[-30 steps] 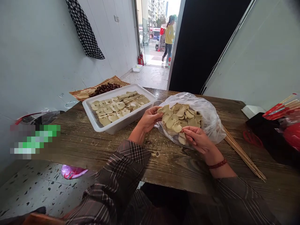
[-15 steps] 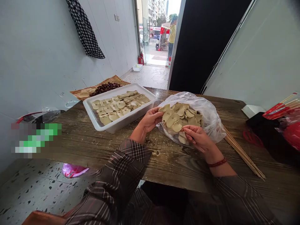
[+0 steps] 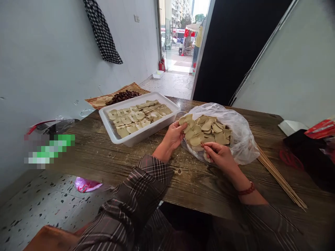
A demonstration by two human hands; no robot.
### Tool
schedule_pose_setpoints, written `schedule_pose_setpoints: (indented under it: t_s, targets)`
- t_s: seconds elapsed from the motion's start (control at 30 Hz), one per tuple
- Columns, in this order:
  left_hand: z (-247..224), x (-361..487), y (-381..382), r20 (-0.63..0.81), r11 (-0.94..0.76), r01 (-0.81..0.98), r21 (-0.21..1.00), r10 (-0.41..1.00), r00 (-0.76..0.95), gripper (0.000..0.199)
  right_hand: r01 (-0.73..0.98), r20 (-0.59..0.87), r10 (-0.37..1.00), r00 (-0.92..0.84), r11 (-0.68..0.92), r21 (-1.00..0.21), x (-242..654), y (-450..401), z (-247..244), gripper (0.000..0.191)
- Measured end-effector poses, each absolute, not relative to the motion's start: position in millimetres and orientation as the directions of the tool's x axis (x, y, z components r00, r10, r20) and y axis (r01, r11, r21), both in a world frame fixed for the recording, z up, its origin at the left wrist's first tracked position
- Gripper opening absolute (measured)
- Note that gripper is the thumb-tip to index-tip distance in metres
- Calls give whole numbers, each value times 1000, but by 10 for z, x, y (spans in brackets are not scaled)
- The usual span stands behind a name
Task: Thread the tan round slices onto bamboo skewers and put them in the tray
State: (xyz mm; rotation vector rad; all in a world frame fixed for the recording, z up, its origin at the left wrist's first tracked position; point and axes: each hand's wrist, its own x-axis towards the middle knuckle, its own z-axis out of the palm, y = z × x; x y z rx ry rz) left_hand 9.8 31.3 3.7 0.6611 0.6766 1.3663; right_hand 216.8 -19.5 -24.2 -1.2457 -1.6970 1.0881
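Observation:
Several thin, pale beige round slices sit threaded in a row on a wooden skewer (image 3: 193, 131); what food they are, I cannot tell. My left hand (image 3: 173, 137) grips the far end of this row, thumb on top. The skewer's near end is pinched between the thumb and fingers of my right hand (image 3: 221, 156). Just behind and beneath, loose slices of the same kind (image 3: 209, 124) lie heaped in an open clear plastic bag (image 3: 244, 139). To the left, a white plastic tray (image 3: 128, 140) holds rows of skewered slices (image 3: 131, 118).
Bare wooden skewers (image 3: 284, 179) lie on the dark wooden table (image 3: 193, 184), right of the bag. Dark red pieces (image 3: 123, 97) rest on patterned paper behind the tray. A black box (image 3: 305, 150) with red packets stands at the right edge.
The whole view has shifted slightly, so everything sits further right. Both hands keep hold of the skewered slices, which now face the camera a little more.

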Motion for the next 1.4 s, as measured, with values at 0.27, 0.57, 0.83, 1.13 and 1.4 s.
schedule_pose_setpoints:
  t_s: [0.27,0.57,0.83,1.13,1.4]
  targets:
    - [-34,145,297,-66,59,-652,756,998,14,40,534,342,899,-274,438,-724,2227,-180,-261,27]
    - [-125,187,311,-42,18,-699,715,999,-17,45,630,370,891,-261,448,-634,2261,-148,-368,28]
    - [-254,225,389,-19,-58,-728,683,995,-98,27,739,399,886,-236,430,-518,2210,-176,-404,31]
    - [-133,197,322,-129,98,-768,633,991,20,36,868,538,787,-303,461,-185,2172,62,234,35]
    - [-159,260,278,-127,180,-775,605,983,129,25,781,564,698,-442,608,-139,1486,202,783,26]
